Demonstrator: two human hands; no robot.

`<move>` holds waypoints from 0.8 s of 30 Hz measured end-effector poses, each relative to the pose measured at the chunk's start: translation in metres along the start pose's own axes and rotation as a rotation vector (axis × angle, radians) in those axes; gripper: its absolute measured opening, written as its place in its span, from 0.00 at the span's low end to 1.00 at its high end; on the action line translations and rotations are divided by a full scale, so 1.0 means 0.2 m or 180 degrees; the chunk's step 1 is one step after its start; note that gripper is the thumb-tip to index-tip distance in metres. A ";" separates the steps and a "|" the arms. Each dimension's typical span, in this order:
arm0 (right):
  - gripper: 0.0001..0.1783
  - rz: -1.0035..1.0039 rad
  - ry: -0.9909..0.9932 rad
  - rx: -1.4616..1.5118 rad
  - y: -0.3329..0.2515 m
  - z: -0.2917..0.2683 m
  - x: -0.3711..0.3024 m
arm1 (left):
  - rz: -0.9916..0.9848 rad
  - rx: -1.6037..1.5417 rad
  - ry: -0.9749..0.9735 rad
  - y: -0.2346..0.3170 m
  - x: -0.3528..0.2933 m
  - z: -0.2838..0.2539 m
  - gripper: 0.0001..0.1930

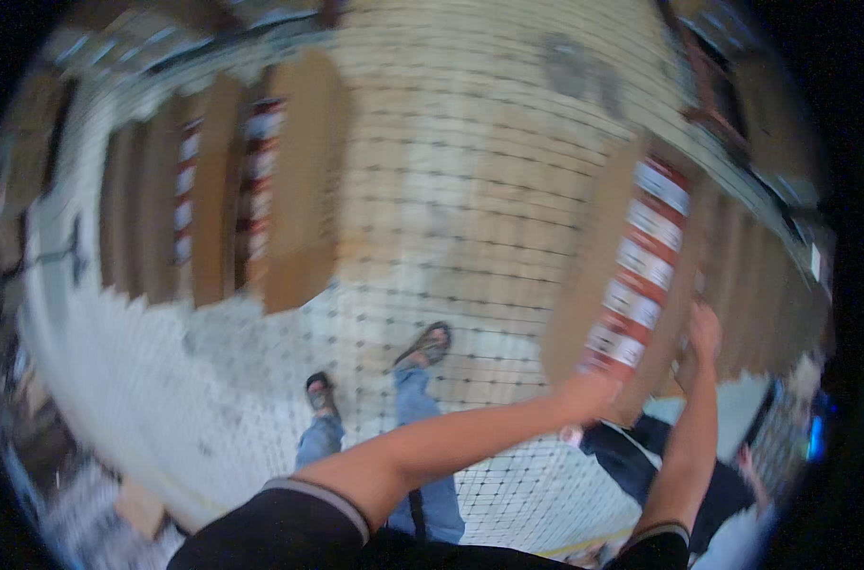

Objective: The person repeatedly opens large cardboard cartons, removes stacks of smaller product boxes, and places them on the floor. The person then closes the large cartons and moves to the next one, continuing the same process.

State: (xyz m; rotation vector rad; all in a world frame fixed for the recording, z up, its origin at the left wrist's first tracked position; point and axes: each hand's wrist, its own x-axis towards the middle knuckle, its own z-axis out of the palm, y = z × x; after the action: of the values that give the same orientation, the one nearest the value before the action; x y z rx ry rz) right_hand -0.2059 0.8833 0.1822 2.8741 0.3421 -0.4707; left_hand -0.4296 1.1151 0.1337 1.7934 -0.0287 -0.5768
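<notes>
My left hand (592,389) grips the lower edge of a tall flat cardboard carton (594,285) with a strip of red and white labels (641,266). Further right, my right hand (704,331) holds the same carton's other side, fingers closed on it. The carton stands tilted over the tiled floor (451,171). More brown cardboard sheets (736,285) lean behind it. The picture is blurred by motion.
A second row of upright cardboard cartons (261,190) with red and white labels stands at the left. My sandalled feet (427,344) and jeans show below. A person in dark clothes (632,456) is low at the right. Clutter lines the left rim.
</notes>
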 end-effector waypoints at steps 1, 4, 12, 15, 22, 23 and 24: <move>0.22 0.0163 -0.0162 -0.1016 0.06 0.02 -0.10 | 0.1041 0.0041 -0.0515 0.08 -0.10 0.06 0.08; 0.20 0.0220 -0.0252 -0.0524 -0.02 0.26 -0.49 | 0.2233 -0.0153 -0.0628 0.01 -0.46 0.07 0.11; 0.19 0.0331 -0.2551 0.2342 -1.69 0.86 -1.58 | -0.1455 0.0782 0.0238 -1.42 -1.54 -0.80 0.14; 0.22 -0.0209 -0.2911 0.2014 -2.45 0.84 -1.67 | -0.2378 0.0407 0.2200 -1.81 -1.90 -1.30 0.20; 0.39 -0.0303 -0.1105 0.2163 -3.70 0.89 -1.42 | -0.1743 0.0845 0.2343 -2.32 -2.08 -2.00 0.38; 0.40 -0.0311 -0.0959 0.2220 -3.80 0.92 -1.34 | -0.1926 0.0943 0.2032 -2.38 -2.06 -2.05 0.39; 0.42 -0.0330 -0.0794 0.2266 -3.89 0.95 -1.26 | -0.1835 0.0975 0.2021 -2.43 -2.04 -2.08 0.40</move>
State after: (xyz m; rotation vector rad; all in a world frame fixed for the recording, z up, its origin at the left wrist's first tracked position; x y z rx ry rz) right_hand -0.6941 1.5303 -0.0385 3.4093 0.3310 -1.1631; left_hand -0.7561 1.7655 -0.0825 2.2226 0.8989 -0.3842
